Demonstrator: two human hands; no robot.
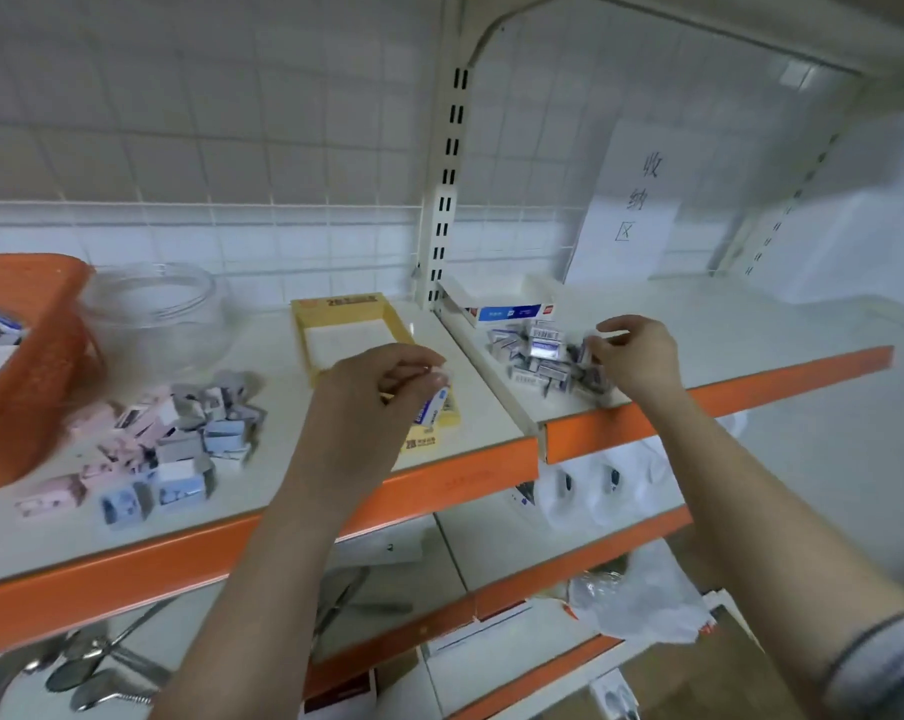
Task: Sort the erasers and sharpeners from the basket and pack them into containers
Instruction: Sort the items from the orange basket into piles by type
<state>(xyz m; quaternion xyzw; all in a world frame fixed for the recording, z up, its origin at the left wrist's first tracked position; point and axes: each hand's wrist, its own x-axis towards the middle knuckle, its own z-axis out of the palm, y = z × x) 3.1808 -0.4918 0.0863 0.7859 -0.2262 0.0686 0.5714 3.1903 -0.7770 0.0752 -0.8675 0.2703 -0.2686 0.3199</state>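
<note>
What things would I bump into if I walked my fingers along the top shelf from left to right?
Orange basket → clear jar → pile of pink and blue sharpeners → yellow box → left hand holding an eraser → white and blue box → pile of erasers → right hand.

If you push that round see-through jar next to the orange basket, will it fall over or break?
The clear jar looks wide and squat, standing upright on the shelf, so a push would probably slide it rather than tip it. It seems empty, so likely light. Whether it is glass or plastic is unclear in the blur, so treat it as breakable.
</note>
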